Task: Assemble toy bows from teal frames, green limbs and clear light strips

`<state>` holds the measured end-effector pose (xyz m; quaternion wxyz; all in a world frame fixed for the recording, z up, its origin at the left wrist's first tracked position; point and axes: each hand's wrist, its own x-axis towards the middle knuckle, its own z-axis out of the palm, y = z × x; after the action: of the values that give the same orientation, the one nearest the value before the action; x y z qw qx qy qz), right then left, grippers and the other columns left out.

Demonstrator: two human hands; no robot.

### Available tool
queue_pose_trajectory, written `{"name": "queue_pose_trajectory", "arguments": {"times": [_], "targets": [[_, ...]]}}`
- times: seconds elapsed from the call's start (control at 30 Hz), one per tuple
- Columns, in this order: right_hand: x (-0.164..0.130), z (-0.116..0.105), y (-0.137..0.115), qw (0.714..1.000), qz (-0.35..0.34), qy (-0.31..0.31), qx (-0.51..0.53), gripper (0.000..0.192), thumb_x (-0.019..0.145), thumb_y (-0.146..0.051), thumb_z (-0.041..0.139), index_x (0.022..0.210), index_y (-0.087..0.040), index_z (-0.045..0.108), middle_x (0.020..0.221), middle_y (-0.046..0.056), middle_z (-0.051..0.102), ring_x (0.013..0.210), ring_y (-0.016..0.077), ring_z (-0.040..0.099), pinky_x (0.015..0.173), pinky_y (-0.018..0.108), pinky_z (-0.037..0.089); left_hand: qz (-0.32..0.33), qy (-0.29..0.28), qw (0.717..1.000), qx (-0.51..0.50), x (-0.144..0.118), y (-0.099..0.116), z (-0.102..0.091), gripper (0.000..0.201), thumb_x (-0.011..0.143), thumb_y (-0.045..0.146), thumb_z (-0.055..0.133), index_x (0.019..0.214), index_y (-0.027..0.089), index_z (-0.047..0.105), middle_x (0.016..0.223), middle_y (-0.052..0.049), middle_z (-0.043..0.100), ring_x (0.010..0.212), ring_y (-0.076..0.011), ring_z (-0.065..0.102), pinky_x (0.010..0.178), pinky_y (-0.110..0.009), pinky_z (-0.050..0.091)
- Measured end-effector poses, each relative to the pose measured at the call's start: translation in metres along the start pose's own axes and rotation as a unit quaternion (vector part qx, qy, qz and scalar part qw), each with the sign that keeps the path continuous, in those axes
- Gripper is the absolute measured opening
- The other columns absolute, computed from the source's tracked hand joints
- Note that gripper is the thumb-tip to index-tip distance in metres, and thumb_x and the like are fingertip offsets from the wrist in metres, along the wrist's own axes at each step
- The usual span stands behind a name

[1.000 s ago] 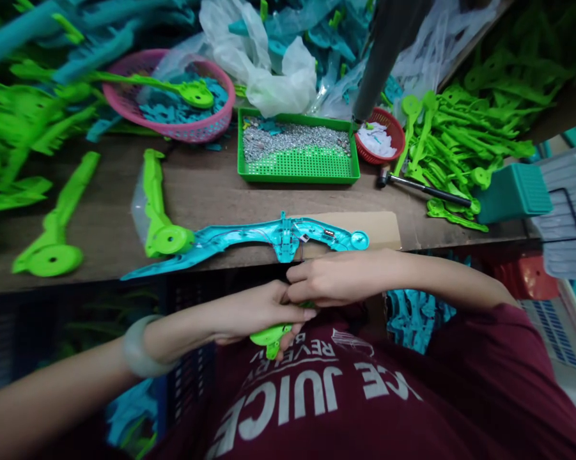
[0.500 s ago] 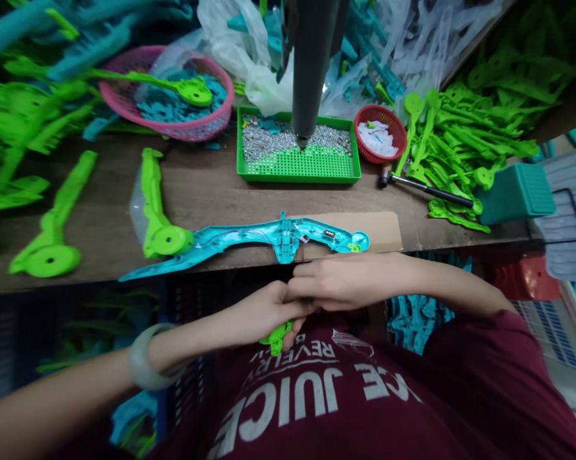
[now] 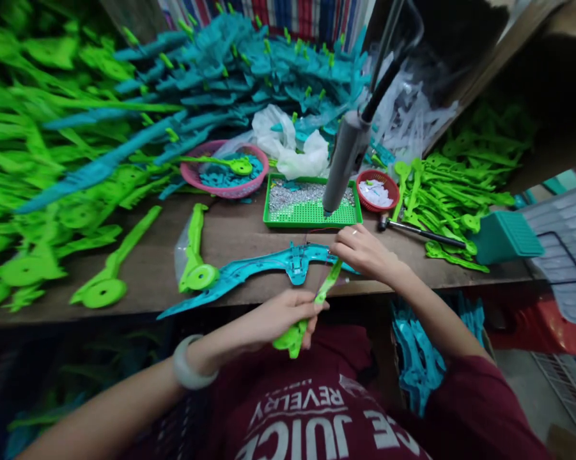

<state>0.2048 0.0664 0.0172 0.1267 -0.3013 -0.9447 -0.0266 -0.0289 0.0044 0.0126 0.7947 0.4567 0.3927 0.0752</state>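
My left hand point(image 3: 288, 316) is closed around a bright green plastic piece point(image 3: 330, 284), held in front of my shirt at the bench edge. The slim end of that piece slants up toward my right hand point(image 3: 364, 252). My right hand has bent fingers pressed together over the right end of a blue plastic shell half point(image 3: 263, 265); what they pinch is hidden. A thin red wire point(image 3: 323, 229) shows by those fingers. The shell lies open side up along the bench's front edge. A green disc-ended part point(image 3: 202, 276) rests against its left portion.
A grey electric screwdriver point(image 3: 342, 166) hangs over a green tray point(image 3: 311, 223) of small screws. Beside it are a pink basket point(image 3: 192, 177), a red basket point(image 3: 378, 207) and a hammer point(image 3: 422, 234). Green and blue parts point(image 3: 240, 70) are heaped behind and on both sides.
My right hand has moved away from my left, up and right to the blue shell's end. More of the green piece shows in my left hand. The camera view has tilted up.
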Motion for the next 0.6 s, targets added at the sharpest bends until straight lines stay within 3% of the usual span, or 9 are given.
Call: {"name": "queue_pose_trajectory", "arguments": {"times": [0.03,0.1,0.23,0.33,0.43,0.5,0.6], "targets": [[0.004,-0.003,0.007,0.999,-0.025,-0.03,-0.024,0.027,0.104,-0.015,0.04,0.093,-0.015,0.065,0.086,0.007,0.062,0.077,0.0183,0.05,0.077,0.035,0.036,-0.04,-0.039,0.998,0.006,-0.004,0.003,-0.003,0.044,0.076,0.061,0.07,0.068,0.019,0.061,0.052,0.001,0.062,0.043,-0.0112,0.051,0.045,-0.023,0.039],[0.009,-0.012,0.019,0.995,-0.056,-0.077,-0.021,0.027,0.104,-0.015,0.041,0.093,-0.016,0.065,0.084,0.005,0.063,0.073,0.0165,0.049,0.076,0.034,0.033,-0.091,-0.065,0.994,0.002,-0.016,0.008,-0.01,0.046,0.074,0.062,0.072,0.066,0.019,0.06,0.052,0.002,0.061,0.04,-0.011,0.05,0.043,-0.024,0.038],[0.0,-0.031,0.031,0.985,-0.044,-0.079,0.147,0.02,0.104,-0.028,0.051,0.1,-0.017,0.068,0.084,0.003,0.069,0.077,0.0151,0.057,0.078,0.031,0.038,-0.096,0.006,0.995,0.006,-0.045,0.011,-0.025,0.049,0.073,0.065,0.074,0.062,0.019,0.058,0.052,0.001,0.059,0.042,-0.0121,0.053,0.043,-0.024,0.038],[-0.011,-0.03,0.024,0.955,0.011,-0.02,0.296,0.024,0.102,-0.035,0.056,0.1,-0.017,0.071,0.083,0.005,0.071,0.077,0.0143,0.062,0.073,0.027,0.043,0.006,0.151,0.988,-0.031,-0.058,0.012,-0.032,0.047,0.077,0.064,0.072,0.071,0.018,0.064,0.057,-0.001,0.062,0.051,-0.0134,0.056,0.049,-0.024,0.042],[-0.016,-0.014,-0.001,0.918,0.07,0.002,0.389,0.03,0.103,-0.038,0.052,0.102,-0.016,0.072,0.087,0.007,0.073,0.079,0.0139,0.066,0.073,0.025,0.047,0.155,0.292,0.937,-0.116,-0.058,0.017,-0.031,0.043,0.077,0.052,0.077,0.101,0.018,0.07,0.069,0.0,0.066,0.063,-0.0134,0.058,0.056,-0.023,0.045],[-0.016,-0.003,-0.021,0.905,0.082,-0.029,0.416,0.032,0.104,-0.037,0.049,0.103,-0.016,0.073,0.087,0.007,0.071,0.082,0.0142,0.066,0.076,0.025,0.049,0.211,0.294,0.915,-0.177,-0.053,0.023,-0.028,0.055,0.076,0.044,0.08,0.122,0.019,0.065,0.07,0.002,0.063,0.066,-0.0129,0.057,0.059,-0.022,0.045],[-0.012,0.001,-0.041,0.91,0.054,-0.122,0.392,0.032,0.105,-0.035,0.047,0.109,-0.016,0.073,0.093,0.008,0.067,0.09,0.016,0.064,0.081,0.027,0.05,0.208,0.195,0.931,-0.228,-0.045,0.034,-0.024,0.063,0.076,0.039,0.08,0.132,0.017,0.061,0.064,0.005,0.055,0.06,-0.0115,0.052,0.056,-0.023,0.041]]}}
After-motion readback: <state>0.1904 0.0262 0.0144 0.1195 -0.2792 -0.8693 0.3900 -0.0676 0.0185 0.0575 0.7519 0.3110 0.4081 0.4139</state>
